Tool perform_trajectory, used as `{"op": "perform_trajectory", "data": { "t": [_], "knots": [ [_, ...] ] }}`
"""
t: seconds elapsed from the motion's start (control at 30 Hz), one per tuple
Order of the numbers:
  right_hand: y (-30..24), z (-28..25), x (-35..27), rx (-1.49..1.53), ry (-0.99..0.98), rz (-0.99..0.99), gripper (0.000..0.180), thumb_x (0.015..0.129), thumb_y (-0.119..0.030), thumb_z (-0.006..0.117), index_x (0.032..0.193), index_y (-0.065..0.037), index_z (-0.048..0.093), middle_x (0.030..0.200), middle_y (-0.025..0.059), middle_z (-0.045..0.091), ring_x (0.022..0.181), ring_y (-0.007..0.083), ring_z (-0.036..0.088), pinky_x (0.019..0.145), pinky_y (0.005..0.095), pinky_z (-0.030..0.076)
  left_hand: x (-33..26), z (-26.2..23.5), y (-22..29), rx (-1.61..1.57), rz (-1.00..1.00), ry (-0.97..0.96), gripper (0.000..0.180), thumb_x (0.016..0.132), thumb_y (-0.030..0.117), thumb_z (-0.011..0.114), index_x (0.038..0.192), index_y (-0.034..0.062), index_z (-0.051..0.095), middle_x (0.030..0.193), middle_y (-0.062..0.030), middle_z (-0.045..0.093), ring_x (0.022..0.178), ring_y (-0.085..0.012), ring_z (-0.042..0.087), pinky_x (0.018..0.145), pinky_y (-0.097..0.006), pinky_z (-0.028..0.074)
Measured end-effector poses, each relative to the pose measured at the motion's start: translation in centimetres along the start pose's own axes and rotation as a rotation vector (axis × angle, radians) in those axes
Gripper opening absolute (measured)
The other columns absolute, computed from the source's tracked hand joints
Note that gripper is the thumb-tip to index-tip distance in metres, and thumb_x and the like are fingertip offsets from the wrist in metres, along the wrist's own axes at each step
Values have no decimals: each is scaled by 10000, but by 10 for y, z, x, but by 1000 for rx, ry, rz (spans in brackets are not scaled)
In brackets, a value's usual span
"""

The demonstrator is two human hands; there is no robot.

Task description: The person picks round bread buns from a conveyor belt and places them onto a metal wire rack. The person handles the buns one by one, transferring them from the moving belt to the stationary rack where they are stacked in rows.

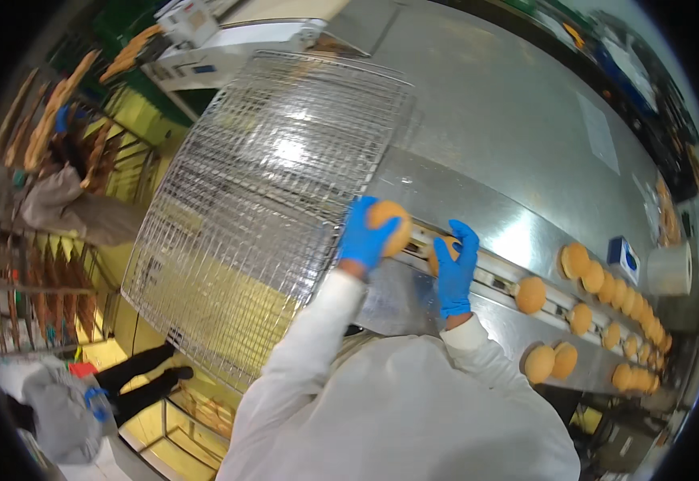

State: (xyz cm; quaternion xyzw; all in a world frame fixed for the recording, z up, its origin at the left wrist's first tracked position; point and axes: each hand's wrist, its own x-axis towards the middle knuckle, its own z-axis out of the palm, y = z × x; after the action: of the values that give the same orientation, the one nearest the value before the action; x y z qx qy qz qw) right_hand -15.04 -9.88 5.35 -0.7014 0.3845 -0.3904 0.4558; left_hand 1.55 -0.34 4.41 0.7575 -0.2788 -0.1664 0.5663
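Head view, watched remotely: I see the left hand [363,236] with fingers clamped around a bun [396,228] beside the wire racks [285,152], probably cupped to avoid denting; the right hand [456,276] curls at a second bun [434,258] over the narrow conveyor [556,308], grip unclear to me.

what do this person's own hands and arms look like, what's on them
The left hand and right hand both wear plain bright blue gloves ending at the wrist. Long white sleeves cover the arms, with a bare strip between glove and cuff on each side.
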Motion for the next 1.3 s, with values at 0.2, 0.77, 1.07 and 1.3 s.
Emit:
{"op": "perform_trajectory", "data": {
  "t": [0.2,0.77,1.07,1.3],
  "knots": [
    [18,27,44,97,-169,69,470,884,-148,676,1319,-55,524,1290,129,561,1200,250,536,1005,374,414,-59,-35,-3,461,283,228,583,781,300,764,1263,24,588,1314,-224,548,1242,-431,485,1066,-505,367],
    [65,219,251,537,-245,488,142,882,-123,664,958,-5,640,792,84,664,612,210,635,553,357,525,-275,-363,-170,-562,-825,1020,269,855,248,767,890,72,568,687,-100,597,539,-266,601,495,-387,529],
    [82,-5,156,630,-36,613,98,850,-100,675,925,-42,649,774,83,657,625,190,629,578,338,538,-271,-346,-66,-175,-889,945,225,852,181,758,863,99,549,671,-44,550,533,-204,552,467,-373,458],
    [186,-140,241,519,158,494,155,859,-124,665,964,-11,655,745,56,626,659,156,583,625,335,504,-161,-235,-26,-493,-615,388,207,950,207,622,1041,26,578,873,-117,642,717,-257,652,676,-440,577]
  ]
}}
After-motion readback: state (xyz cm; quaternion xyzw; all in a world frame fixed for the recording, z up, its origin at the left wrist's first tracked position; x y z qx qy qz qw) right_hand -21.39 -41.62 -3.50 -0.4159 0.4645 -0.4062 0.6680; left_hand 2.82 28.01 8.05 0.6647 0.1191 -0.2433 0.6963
